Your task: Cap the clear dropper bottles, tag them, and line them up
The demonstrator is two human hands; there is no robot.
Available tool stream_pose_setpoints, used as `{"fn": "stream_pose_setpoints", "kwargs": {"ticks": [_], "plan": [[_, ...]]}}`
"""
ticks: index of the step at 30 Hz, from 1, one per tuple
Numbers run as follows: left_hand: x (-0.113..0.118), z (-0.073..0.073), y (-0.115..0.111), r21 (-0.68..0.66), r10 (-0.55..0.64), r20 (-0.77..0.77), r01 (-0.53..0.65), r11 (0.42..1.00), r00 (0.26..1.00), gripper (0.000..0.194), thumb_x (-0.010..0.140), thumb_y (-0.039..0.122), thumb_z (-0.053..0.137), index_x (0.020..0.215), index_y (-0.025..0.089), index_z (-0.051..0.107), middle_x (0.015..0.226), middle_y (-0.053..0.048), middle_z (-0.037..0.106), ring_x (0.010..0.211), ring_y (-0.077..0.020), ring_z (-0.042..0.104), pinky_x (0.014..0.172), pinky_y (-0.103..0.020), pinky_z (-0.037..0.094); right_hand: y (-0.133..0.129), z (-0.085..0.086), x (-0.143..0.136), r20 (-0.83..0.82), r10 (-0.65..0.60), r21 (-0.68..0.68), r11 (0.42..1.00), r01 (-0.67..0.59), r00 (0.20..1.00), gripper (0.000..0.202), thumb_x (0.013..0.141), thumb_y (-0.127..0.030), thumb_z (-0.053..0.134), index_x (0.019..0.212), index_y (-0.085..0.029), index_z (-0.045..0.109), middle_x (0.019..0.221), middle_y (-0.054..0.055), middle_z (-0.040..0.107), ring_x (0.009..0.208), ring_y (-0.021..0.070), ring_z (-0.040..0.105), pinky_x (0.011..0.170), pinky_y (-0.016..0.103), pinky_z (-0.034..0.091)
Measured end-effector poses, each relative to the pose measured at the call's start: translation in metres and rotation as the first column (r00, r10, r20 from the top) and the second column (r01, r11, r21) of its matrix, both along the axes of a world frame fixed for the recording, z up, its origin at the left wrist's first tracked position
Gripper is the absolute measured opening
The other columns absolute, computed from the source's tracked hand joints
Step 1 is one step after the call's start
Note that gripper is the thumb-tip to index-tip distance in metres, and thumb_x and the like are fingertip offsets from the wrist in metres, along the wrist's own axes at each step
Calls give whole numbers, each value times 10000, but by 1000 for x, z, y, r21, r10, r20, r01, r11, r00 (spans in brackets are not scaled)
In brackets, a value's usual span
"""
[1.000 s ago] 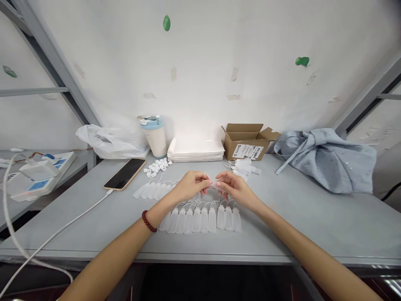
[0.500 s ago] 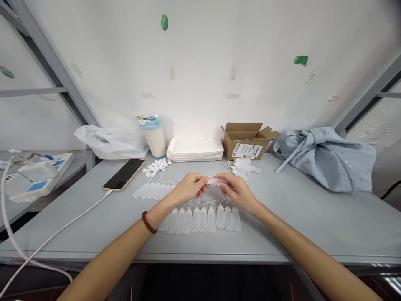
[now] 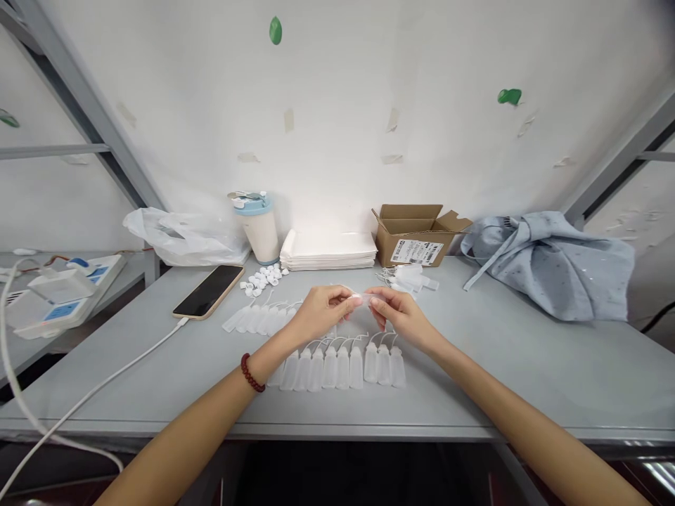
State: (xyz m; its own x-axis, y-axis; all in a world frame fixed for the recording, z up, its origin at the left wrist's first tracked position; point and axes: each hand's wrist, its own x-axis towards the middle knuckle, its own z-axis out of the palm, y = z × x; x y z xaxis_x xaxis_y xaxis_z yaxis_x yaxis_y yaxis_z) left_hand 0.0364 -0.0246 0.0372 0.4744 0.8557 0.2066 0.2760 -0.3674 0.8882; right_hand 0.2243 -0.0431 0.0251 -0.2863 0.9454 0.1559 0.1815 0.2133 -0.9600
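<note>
Between my two hands is a small translucent squeeze bottle (image 3: 368, 300), lying sideways above the table, with a thin white tube near its left end. My left hand (image 3: 320, 313) pinches that end, and my right hand (image 3: 405, 318) grips the other; fingers partly cover the bottle. Below my hands, several similar bottles (image 3: 330, 370) with bent thin tubes lie in a row. Another slanted row of bottles (image 3: 258, 320) runs partly behind my left hand. Small white caps (image 3: 261, 281) are heaped behind it. Beyond my right hand sits a loose pile of bottles (image 3: 414, 278).
Along the wall stand a plastic bag (image 3: 187, 239), a blue-lidded cup (image 3: 261, 232), a stack of white sheets (image 3: 330, 251), an open cardboard box (image 3: 414, 242) and a grey-blue cloth (image 3: 559, 270). A phone (image 3: 209, 292) with a charging cable (image 3: 113, 379) lies at left.
My hands have shifted slightly with the bottle between them, and the fingers have changed their hold. The thin tube now shows above my left fingers. The bottles on the table stay put.
</note>
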Motion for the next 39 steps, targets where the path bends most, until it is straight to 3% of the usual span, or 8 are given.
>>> {"fn": "stream_pose_setpoints", "kwargs": {"ticks": [4, 7, 10, 16, 23, 27, 31, 39], "plan": [[-1, 1, 2, -125, -48, -1, 48, 991, 999, 433, 851, 485, 483, 600, 136, 532, 564, 7, 545, 499, -100, 541, 519, -215, 435, -3, 1, -1, 106, -58, 97, 994, 47, 993, 329, 818, -390, 526, 1036, -159, 613, 622, -21, 513, 512, 107, 452, 518, 256, 372], [-1, 1, 2, -210, -68, -17, 62, 976, 998, 460, 861, 510, 447, 624, 129, 550, 561, 5, 543, 456, -94, 520, 483, -219, 421, -5, 1, -2, 158, -83, 123, 990, 64, 984, 350, 823, -385, 517, 1052, -147, 630, 523, -45, 430, 485, 107, 385, 482, 245, 310], [-1, 0, 1, -201, -50, -48, 39, 979, 998, 455, 860, 514, 445, 655, 128, 570, 540, 16, 523, 444, -92, 499, 471, -216, 403, -5, -1, -2, 190, -100, 144, 987, 73, 977, 363, 829, -406, 510, 1036, -139, 643, 508, -61, 335, 475, 95, 295, 467, 241, 256], [0, 2, -2, 140, -7, -185, 33, 990, 983, 423, 896, 366, 440, 539, 147, 499, 526, 17, 531, 499, -91, 502, 538, -214, 383, -4, -1, 2, 125, -9, 32, 999, 5, 992, 339, 838, -452, 504, 916, -153, 644, 608, -32, 414, 503, 81, 274, 464, 239, 230], [1, -3, -1, 570, 64, -243, 89, 817, 968, 371, 927, 290, 430, 586, 157, 489, 558, 15, 515, 523, -96, 458, 556, -230, 356, -4, 5, 1, -76, 57, -167, 984, -69, 995, 381, 770, -538, 555, 678, -170, 516, 547, -72, 272, 469, 66, 196, 436, 236, 154], [-1, -9, -1, 680, 102, -257, 105, 725, 961, 345, 953, 326, 389, 678, 159, 515, 618, -5, 555, 537, -103, 474, 532, -233, 360, -3, 5, 2, -151, 89, -218, 968, -121, 984, 446, 784, -524, 567, 576, -198, 346, 534, -82, 210, 480, 63, 140, 443, 239, 115], [-2, -13, 0, 749, 127, -293, 145, 646, 948, 346, 965, 342, 348, 729, 151, 514, 653, -23, 569, 546, -112, 486, 520, -240, 373, -2, 5, 4, -194, 115, -308, 936, -172, 974, 451, 787, -514, 581, 581, -197, 337, 536, -89, 172, 482, 58, 96, 443, 243, 82], [-1, -14, -3, 751, 154, -403, 230, 619, 902, 356, 972, 354, 307, 762, 148, 508, 678, -42, 576, 565, -133, 524, 537, -256, 401, 1, 7, 10, -229, 111, -454, 867, -207, 967, 443, 768, -475, 619, 557, -195, 349, 501, -104, 133, 457, 45, 60, 419, 231, 54]]}}
